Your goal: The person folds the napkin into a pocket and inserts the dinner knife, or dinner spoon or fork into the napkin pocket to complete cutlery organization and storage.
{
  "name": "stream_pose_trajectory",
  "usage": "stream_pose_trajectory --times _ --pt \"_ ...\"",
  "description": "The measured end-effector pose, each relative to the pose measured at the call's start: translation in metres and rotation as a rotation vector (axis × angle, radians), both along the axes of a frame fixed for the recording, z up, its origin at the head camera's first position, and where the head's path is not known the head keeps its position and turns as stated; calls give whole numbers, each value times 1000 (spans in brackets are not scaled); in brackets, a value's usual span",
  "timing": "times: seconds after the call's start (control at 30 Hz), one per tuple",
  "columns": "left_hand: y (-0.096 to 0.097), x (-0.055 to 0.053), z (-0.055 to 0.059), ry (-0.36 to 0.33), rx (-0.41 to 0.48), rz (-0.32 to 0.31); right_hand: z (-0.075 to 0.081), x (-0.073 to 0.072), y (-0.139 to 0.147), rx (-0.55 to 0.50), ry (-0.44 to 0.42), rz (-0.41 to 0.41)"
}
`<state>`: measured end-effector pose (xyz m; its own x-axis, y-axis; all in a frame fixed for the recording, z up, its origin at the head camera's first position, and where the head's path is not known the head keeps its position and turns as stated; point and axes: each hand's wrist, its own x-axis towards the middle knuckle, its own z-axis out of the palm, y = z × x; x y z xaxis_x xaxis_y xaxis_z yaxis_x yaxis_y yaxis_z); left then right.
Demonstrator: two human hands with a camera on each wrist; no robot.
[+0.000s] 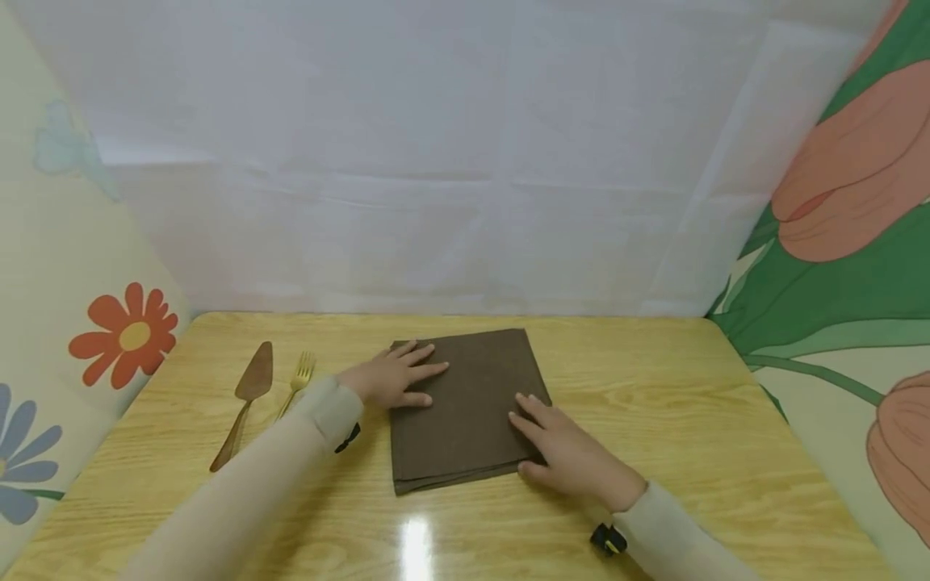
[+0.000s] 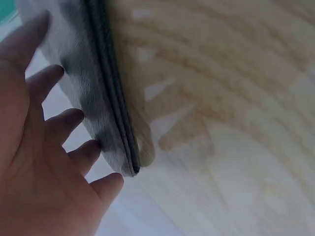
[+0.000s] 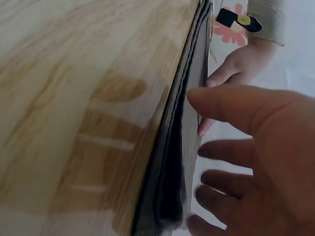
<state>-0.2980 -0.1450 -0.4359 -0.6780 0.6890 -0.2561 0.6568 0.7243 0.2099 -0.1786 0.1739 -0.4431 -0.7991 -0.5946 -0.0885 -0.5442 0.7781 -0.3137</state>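
A folded brown cloth (image 1: 465, 411) lay near the middle of the wood-grained surface (image 1: 654, 395), squarish and turned slightly askew, its layers showing along the near edge. Both hands were open flat above it rather than gripping. The left hand (image 1: 388, 381) lay over its upper left part, fingers spread wide and pointing inward. The right hand (image 1: 574, 458) lay at its lower right edge, fingers extended over the cloth and the thumb by the near corner. In the wrist views the cloth looked greyer, with several stacked layers at its edges; those at the right parted into a dark gap.

To the left of the cloth, a copper-coloured cake server (image 1: 255, 375) and a gold fork (image 1: 303, 371) lay side by side but apart, the fork's lower end hidden by the left sleeve (image 1: 240, 484). The sleeves were pale, with a black fitting (image 1: 609, 539) at each wrist. In the right wrist view, the fitting by the left hand carried a yellow patch (image 3: 244, 19), its marks too small to read.

A creased white sheet (image 1: 472, 161) hung behind. The left wall bore a red flower (image 1: 134, 335) and a blue one; large pink tulips (image 1: 857, 169) with green leaves covered the right.
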Motion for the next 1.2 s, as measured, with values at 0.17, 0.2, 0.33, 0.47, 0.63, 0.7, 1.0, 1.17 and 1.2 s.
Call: stream_pose_trajectory --times 0.17,0.2,0.33,0.47,0.63,0.7,1.0,1.17,1.2 --pt "9 4 3 -86 -37 20 -1 1 -8 91 -38 74" --pt "10 5 3 -96 -42 29 -1 1 -9 104 -30 78" --pt "14 6 3 -105 -61 53 1 0 -13 128 11 88" --pt "16 5 1 -89 -81 61 5 -1 -16 123 5 80" --pt "16 2 -2 -89 -77 83 7 -5 -18 143 -10 77" --pt "16 2 -2 -99 -70 97 8 -8 -18 159 -27 76" --pt "19 7 -4 -129 -20 134 5 -29 -5 103 -124 81" --pt "18 21 -7 -80 -37 174 2 -43 1 57 -153 99" --pt "18 24 -7 -76 -46 184 1 -47 2 47 -155 107"
